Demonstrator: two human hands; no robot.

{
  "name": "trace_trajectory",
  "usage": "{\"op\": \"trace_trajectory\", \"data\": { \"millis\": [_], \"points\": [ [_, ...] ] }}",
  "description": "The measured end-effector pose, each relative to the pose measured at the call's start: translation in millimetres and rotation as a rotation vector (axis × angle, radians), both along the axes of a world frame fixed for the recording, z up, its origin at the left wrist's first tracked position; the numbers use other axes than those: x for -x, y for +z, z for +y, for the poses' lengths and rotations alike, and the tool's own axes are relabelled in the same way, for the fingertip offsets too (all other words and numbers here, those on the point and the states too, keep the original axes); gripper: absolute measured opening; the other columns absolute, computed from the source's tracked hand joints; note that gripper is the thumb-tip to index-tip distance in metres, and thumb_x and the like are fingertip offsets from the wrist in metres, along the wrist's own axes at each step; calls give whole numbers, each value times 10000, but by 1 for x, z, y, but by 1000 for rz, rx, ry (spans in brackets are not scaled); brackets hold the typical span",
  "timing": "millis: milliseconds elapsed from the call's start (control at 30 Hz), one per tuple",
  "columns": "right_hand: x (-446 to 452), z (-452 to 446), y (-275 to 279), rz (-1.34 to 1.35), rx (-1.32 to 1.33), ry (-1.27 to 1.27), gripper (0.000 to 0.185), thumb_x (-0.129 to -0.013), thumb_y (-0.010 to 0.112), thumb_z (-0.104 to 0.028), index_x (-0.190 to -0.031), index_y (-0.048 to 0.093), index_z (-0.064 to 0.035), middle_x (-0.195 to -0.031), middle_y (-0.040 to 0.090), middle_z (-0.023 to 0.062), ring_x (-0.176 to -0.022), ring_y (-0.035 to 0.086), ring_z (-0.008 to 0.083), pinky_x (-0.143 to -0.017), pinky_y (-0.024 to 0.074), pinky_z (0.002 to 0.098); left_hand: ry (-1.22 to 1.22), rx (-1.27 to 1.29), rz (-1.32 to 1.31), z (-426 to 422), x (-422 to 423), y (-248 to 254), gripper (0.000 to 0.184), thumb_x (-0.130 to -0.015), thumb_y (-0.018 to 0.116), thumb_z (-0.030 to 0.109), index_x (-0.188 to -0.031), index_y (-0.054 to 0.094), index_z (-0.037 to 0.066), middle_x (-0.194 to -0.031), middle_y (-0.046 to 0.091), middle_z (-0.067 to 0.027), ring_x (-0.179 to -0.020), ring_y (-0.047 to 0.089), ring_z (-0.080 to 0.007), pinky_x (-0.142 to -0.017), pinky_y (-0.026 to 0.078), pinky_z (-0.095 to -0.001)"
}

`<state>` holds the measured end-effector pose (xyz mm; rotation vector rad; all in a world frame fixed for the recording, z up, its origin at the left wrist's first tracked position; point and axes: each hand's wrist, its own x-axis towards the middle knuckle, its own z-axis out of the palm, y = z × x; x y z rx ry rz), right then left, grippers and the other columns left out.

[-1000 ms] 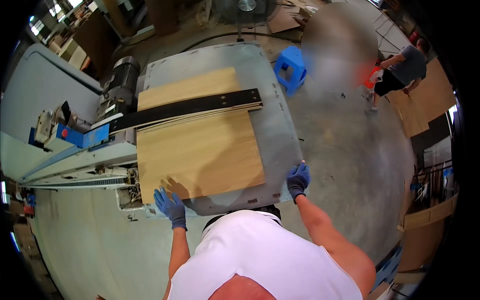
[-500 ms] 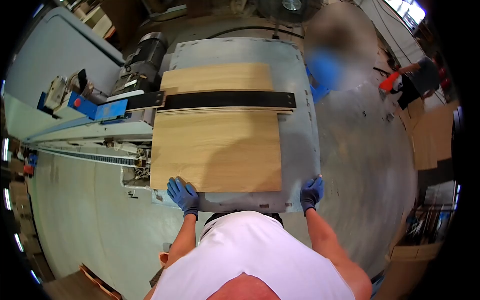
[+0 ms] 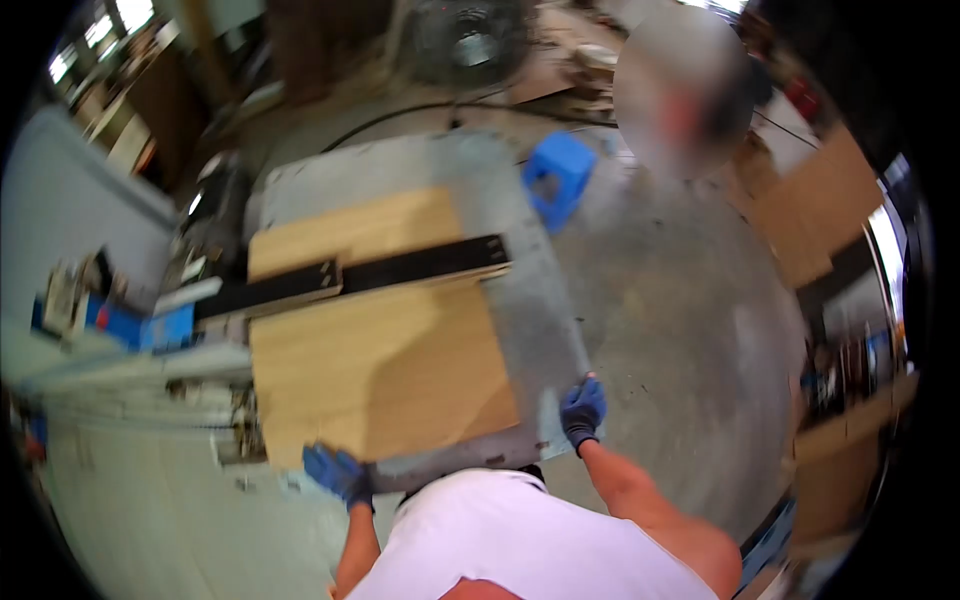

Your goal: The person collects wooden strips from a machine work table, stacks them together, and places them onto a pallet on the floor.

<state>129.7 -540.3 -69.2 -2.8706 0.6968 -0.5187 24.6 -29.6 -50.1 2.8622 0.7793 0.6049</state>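
Observation:
My left hand (image 3: 338, 474), in a blue work glove, lies with its fingers stretched out on the near left edge of a light wood-grain panel (image 3: 430, 375). The panel rests flat on a grey worktable (image 3: 525, 315). At the table's right edge, near the front corner, my right hand (image 3: 583, 408), also gloved, is closed over the edge. Across the panel runs a long black bar (image 3: 425, 265) with a pale underside. A shorter black section (image 3: 275, 290) reaches in from the left and overlaps the bar.
A pale machine body (image 3: 85, 230) with a blue bracket (image 3: 168, 327) and a dark motor (image 3: 215, 205) stands at left. Beyond the table are a blue stool (image 3: 560, 172), a fan (image 3: 470, 45) and a floor cable (image 3: 350, 130). Cardboard (image 3: 815, 210) stands at right.
My view has turned, so the table appears tilted and further left and lower. The shorter black section now extends further right over the panel. Both hands keep their places at the table.

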Motion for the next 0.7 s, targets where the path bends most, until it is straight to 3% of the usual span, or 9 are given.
{"op": "trace_trajectory", "data": {
  "millis": [367,700],
  "points": [
    [4,-2,3,-18,-24,-35,542,-837,641,-272,-1330,579,-57,-1068,600,190,-917,600,416,-800,465,551,76,-88,52,-2,1,-5,566,-1036,479,329,-1495,451,-1,-1577,419,-226,-1456,365,-442,-1188,287,-565],
    [4,-5,1,-57,-21,-22,517,-825,643,-259,-1300,597,-62,-1062,594,181,-918,607,406,-790,464,540,70,-61,58,-7,1,2,569,-1029,490,311,-1497,450,-9,-1573,403,-268,-1456,371,-432,-1198,278,-542]
  ]
}}
